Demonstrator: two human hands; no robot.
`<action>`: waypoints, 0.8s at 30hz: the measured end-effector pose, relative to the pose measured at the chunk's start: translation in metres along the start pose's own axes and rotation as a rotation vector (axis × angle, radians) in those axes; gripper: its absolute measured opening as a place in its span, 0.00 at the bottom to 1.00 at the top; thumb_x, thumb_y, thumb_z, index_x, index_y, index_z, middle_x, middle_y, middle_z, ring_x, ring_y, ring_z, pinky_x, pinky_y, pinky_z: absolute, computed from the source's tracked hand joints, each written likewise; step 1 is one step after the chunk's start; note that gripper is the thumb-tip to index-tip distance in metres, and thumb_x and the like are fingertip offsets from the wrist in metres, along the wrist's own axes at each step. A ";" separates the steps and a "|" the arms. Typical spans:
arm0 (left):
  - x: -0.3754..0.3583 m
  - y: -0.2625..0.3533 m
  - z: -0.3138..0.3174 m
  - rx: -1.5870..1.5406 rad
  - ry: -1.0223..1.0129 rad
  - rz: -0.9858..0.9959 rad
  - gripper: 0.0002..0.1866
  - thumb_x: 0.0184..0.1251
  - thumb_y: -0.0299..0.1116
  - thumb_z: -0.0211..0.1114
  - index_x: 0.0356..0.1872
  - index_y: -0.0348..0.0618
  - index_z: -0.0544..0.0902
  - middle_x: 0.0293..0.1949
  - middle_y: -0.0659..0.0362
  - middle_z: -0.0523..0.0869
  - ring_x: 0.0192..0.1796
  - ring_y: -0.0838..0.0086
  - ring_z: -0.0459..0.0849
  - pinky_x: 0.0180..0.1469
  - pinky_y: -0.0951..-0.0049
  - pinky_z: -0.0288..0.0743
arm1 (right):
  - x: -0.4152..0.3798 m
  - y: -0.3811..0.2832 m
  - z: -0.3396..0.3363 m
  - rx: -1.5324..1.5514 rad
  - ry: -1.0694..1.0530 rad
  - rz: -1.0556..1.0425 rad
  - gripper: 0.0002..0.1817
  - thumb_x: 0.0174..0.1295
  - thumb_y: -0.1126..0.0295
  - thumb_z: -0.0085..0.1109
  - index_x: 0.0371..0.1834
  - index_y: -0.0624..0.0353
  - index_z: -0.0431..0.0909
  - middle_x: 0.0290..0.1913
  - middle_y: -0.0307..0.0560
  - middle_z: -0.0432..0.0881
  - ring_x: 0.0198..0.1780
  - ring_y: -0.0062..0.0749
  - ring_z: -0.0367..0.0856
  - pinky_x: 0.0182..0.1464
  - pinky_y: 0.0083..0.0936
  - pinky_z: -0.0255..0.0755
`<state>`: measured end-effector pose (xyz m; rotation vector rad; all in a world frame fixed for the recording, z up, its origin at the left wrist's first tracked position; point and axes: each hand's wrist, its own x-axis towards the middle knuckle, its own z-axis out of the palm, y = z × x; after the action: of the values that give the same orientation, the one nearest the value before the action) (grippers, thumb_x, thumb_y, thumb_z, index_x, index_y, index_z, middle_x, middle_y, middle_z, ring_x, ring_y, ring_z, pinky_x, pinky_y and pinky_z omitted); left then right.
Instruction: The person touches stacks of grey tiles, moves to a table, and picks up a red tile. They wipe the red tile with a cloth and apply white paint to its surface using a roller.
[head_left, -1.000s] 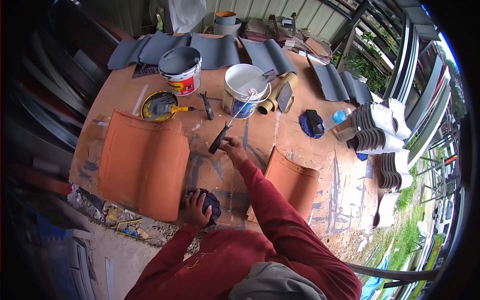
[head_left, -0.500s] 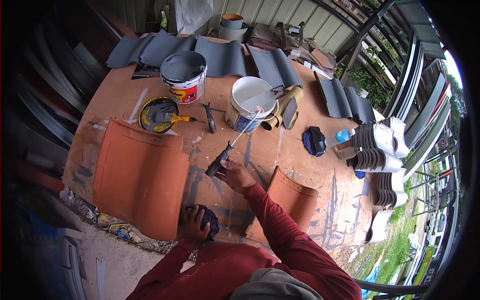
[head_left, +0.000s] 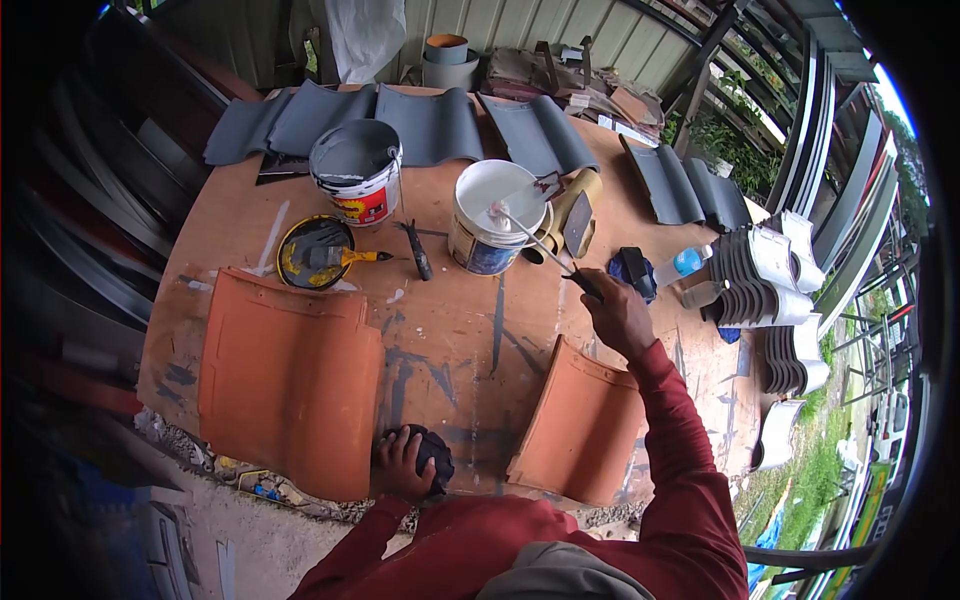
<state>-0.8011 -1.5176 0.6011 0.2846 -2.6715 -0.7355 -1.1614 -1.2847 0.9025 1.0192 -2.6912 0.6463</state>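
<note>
My right hand (head_left: 620,315) is closed around the black handle of a paint roller (head_left: 540,243). The roller's thin metal rod slopes over the rim of a white bucket (head_left: 465,240), and its whitish head is inside. My left hand (head_left: 403,464) curls over a dark bunched cloth (head_left: 437,460) by the table's near edge. That cloth lies between a large orange roof tile (head_left: 290,385) on the left and a second orange tile (head_left: 580,425), which is below my right forearm.
A grey paint bucket (head_left: 362,195) stands beside a black lid (head_left: 293,272) bearing a yellow-handled brush (head_left: 350,256). A black handle (head_left: 415,252) lies nearby. Grey tiles (head_left: 425,125) line the back. Bottles (head_left: 683,265) and stacked tiles (head_left: 750,280) are on the right.
My right hand has swung right and slightly up with the roller, so its rod now slants from the bucket toward the right. My left hand remains on the cloth.
</note>
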 end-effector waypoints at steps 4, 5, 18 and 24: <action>-0.002 0.000 0.003 0.011 0.002 0.010 0.32 0.63 0.49 0.67 0.67 0.45 0.81 0.74 0.49 0.74 0.73 0.41 0.68 0.76 0.37 0.62 | 0.050 -0.007 -0.003 -0.078 -0.026 -0.019 0.15 0.66 0.69 0.62 0.54 0.61 0.83 0.44 0.64 0.88 0.43 0.62 0.87 0.45 0.50 0.80; -0.003 -0.001 0.005 -0.003 0.022 0.011 0.32 0.63 0.48 0.68 0.67 0.45 0.81 0.74 0.49 0.75 0.73 0.41 0.69 0.76 0.37 0.61 | 0.063 -0.011 0.000 -0.125 -0.087 0.020 0.14 0.66 0.69 0.61 0.52 0.62 0.83 0.44 0.65 0.88 0.43 0.63 0.88 0.46 0.50 0.81; 0.005 0.005 -0.001 -0.024 0.043 0.024 0.31 0.64 0.46 0.68 0.67 0.45 0.81 0.74 0.48 0.75 0.72 0.42 0.70 0.76 0.38 0.61 | 0.187 -0.049 0.045 -0.430 -0.431 -0.029 0.14 0.61 0.71 0.59 0.48 0.59 0.89 0.50 0.56 0.92 0.53 0.53 0.91 0.55 0.45 0.84; 0.007 0.007 -0.006 0.002 0.028 0.029 0.31 0.64 0.46 0.68 0.66 0.43 0.81 0.72 0.47 0.76 0.70 0.41 0.71 0.74 0.39 0.64 | 0.211 -0.043 0.050 -0.405 -0.541 0.030 0.17 0.64 0.70 0.58 0.53 0.61 0.88 0.54 0.57 0.90 0.56 0.53 0.90 0.57 0.43 0.83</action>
<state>-0.8065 -1.5161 0.6118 0.2539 -2.6447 -0.7148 -1.2910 -1.4592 0.9404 1.1636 -3.0945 -0.2142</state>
